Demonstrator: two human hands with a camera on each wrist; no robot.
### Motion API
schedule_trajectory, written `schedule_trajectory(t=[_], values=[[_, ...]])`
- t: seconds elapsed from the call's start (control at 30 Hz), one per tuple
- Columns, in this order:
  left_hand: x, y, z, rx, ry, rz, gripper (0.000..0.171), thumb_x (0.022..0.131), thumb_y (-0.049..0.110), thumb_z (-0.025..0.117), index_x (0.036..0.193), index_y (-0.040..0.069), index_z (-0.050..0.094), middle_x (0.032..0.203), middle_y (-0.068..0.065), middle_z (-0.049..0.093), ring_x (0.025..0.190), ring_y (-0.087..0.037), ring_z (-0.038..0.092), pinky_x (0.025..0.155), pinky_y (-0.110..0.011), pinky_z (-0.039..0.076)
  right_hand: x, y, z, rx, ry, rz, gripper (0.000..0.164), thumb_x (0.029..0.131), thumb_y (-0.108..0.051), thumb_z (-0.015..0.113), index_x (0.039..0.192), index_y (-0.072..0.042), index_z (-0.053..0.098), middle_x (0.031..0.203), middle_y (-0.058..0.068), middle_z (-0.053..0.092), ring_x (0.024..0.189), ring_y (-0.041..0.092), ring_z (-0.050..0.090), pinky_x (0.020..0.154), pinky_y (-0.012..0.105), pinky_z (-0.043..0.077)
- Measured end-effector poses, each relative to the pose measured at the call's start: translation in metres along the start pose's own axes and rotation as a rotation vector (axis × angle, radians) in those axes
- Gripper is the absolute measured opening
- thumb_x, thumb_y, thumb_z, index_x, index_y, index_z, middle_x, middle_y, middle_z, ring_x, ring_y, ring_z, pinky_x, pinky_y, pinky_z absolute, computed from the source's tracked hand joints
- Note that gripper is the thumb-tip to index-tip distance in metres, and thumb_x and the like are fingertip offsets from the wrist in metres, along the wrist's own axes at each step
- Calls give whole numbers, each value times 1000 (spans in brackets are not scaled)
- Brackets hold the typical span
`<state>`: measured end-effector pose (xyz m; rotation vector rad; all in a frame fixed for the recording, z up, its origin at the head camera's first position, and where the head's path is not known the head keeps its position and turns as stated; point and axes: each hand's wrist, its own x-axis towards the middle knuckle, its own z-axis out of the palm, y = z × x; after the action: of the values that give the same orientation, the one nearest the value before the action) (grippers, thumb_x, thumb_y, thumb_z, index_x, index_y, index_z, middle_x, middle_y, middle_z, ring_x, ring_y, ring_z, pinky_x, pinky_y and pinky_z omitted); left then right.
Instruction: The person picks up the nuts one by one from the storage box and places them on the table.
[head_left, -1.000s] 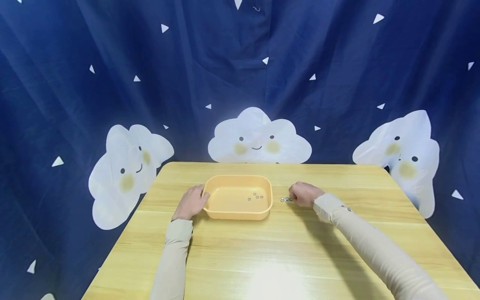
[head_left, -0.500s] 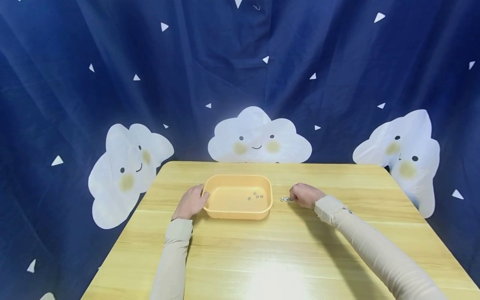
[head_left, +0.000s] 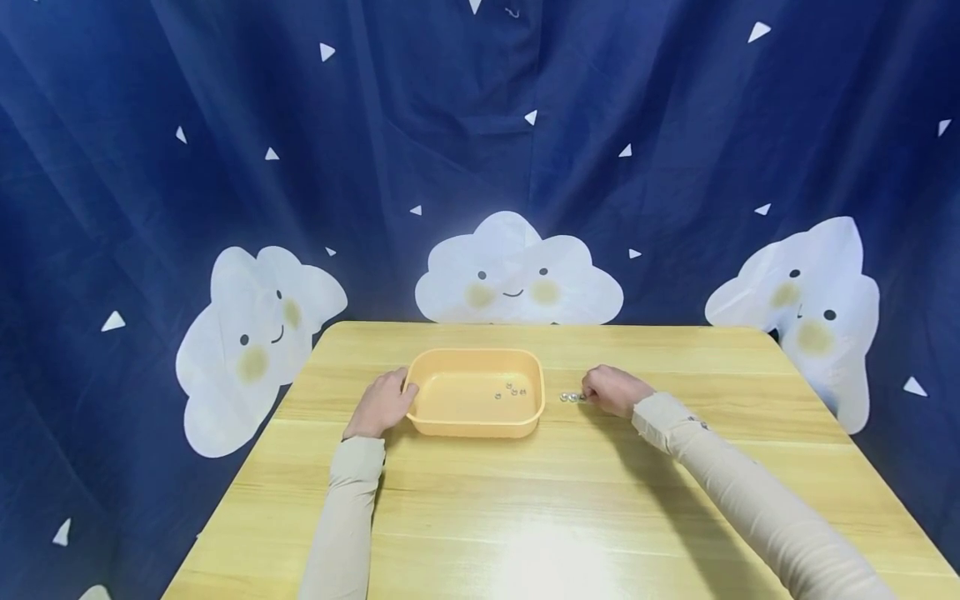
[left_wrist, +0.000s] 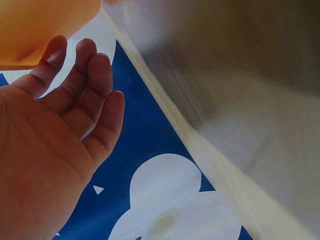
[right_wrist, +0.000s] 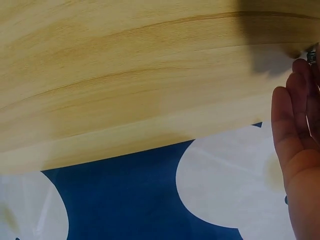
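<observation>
A shallow yellow-orange plastic tub (head_left: 474, 429) stands on the table, with several small shiny marbles (head_left: 513, 392) on its floor toward the right. My left hand (head_left: 381, 404) holds the tub's left rim, thumb over the edge; in the left wrist view its fingers (left_wrist: 104, 75) lie by the tub's outer wall. Right of the tub, two more loose marbles (head_left: 573, 397) lie in a short row. At the row's right end my right hand (head_left: 617, 390) pinches another marble (right_wrist: 311, 56), largely hidden by the fingers, down at the tabletop.
The pale wooden table (head_left: 465, 508) reaches out on all sides of the tub. Behind its far edge hangs a dark blue curtain (head_left: 360, 167) with white clouds and triangles. A bright glare patch lies near the table's front.
The right hand has shifted very slightly to the right, its fingertips still at the end of the marble row. The left hand and the tub stay put.
</observation>
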<state>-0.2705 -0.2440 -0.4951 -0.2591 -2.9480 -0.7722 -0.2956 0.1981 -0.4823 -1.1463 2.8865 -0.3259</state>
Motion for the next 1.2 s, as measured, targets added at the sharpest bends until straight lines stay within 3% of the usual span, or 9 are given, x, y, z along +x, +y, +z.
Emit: schedule_trajectory(t=[0.4,0.83,1.2], values=[[-1,3,-3,-7,-1,-1,28,104,25,47,114,6,65,92,-9,65,83,-23,60,76,-40,50,1,-2,0,4,-34,10,44,83,10,69,59,-15,43,61,-7,48,56,5,35,54,19,31],[-1,0,-1,-8,-5,0,34,104,27,45,120,5,65,102,-12,69,90,-26,63,85,-48,53,2,-3,2,7,-22,5,48,81,12,68,57,-18,40,59,-8,48,56,5,35,53,19,30],[-1,0,0,-12,-3,-2,28,104,27,45,113,8,64,94,-9,66,84,-23,60,79,-42,51,2,-4,1,11,-1,3,47,76,15,64,57,-19,37,57,-10,41,54,5,31,51,18,26]])
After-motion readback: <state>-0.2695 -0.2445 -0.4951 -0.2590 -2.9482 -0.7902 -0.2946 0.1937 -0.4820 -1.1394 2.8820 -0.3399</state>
